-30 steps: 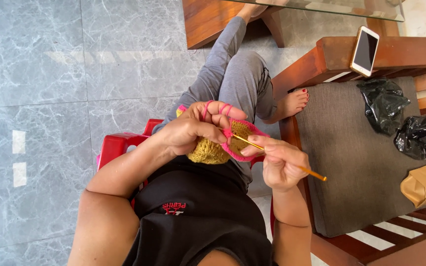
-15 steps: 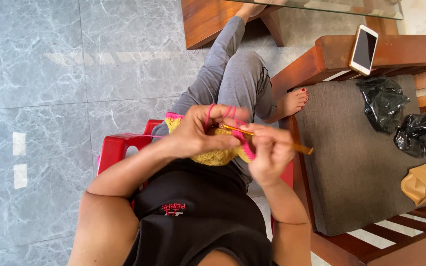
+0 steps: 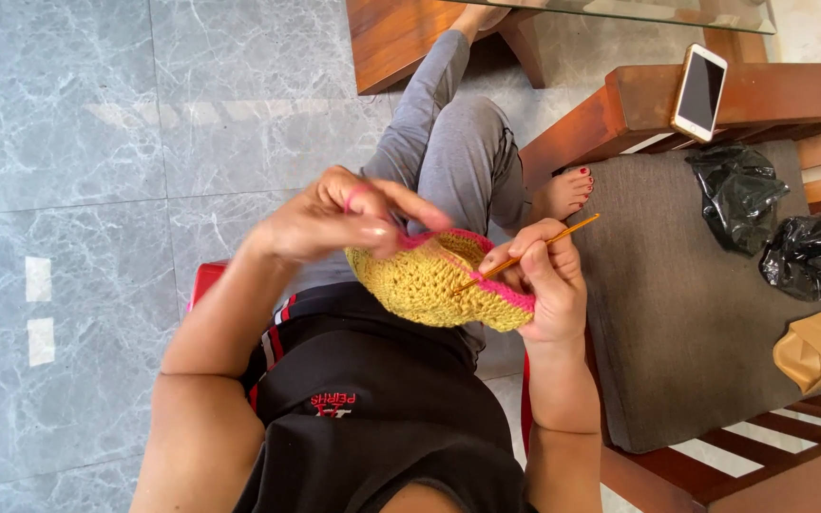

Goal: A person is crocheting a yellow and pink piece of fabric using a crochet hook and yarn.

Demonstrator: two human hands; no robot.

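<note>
While the person is sitting on a red stool point(image 3: 203, 281) over the tiled floor point(image 3: 87, 142), both hands are working close together at a yellow crochet piece point(image 3: 427, 283) edged in pink, which is hanging just above the lap. The left hand point(image 3: 330, 217) is pinching the piece's near edge, with pink yarn point(image 3: 358, 193) looping over one finger, seemingly so the strand is feeding under tension. The right hand point(image 3: 544, 285), on the far side of the piece, is closing around both the fabric's pink border and a thin orange hook point(image 3: 529, 251); the hook is angling down into the stitches, its tail pointing up and away from the piece, a grip that is likely giving fine control at the tip. Right of the piece, a wooden bench with a brown cushion point(image 3: 667, 304) is carrying two black bags point(image 3: 738, 190) and a tan bundle point(image 3: 819, 350), all well apart from the piece, while a phone point(image 3: 699, 91) is lying on the armrest beyond them.
</note>
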